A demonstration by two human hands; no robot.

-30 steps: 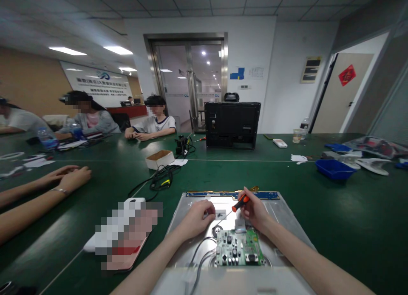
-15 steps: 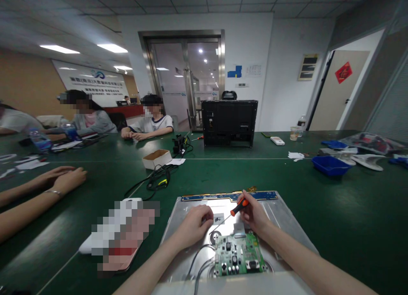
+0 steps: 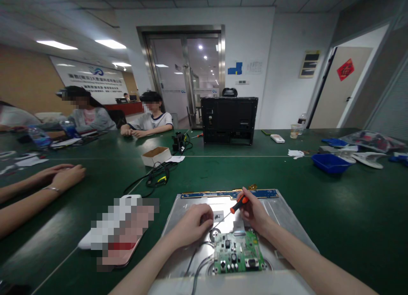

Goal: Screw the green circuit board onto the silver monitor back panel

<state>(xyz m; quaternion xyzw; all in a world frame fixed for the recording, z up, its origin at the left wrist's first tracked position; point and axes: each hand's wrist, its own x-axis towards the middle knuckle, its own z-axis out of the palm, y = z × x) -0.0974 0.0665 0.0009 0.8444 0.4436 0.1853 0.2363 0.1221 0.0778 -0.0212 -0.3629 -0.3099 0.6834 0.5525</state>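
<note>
A metal display panel (image 3: 283,218) lies in front of me, with a green circuit board (image 3: 239,250) on it and a blue strip board (image 3: 267,194) along its far edge. My right hand (image 3: 255,210) grips an orange and black screwdriver (image 3: 238,205), whose thin shaft slants down left toward the board's upper left corner. Over the panel's left part, my left hand (image 3: 197,220) rests with curled fingers near the screwdriver's tip; what they hold, if anything, is hidden. Small dark screws (image 3: 218,216) sit between the hands. Grey cables (image 3: 199,269) run from the board's left side.
Two phones (image 3: 110,227) lie left of the panel, beyond them another person's hands (image 3: 68,178). Farther off are black cables (image 3: 157,178), an open box (image 3: 156,156), a black monitor casing (image 3: 228,120) and a blue tray (image 3: 330,163). More people sit at far left.
The view has shifted slightly. Both hands and the screwdriver keep nearly the same places over the panel.
</note>
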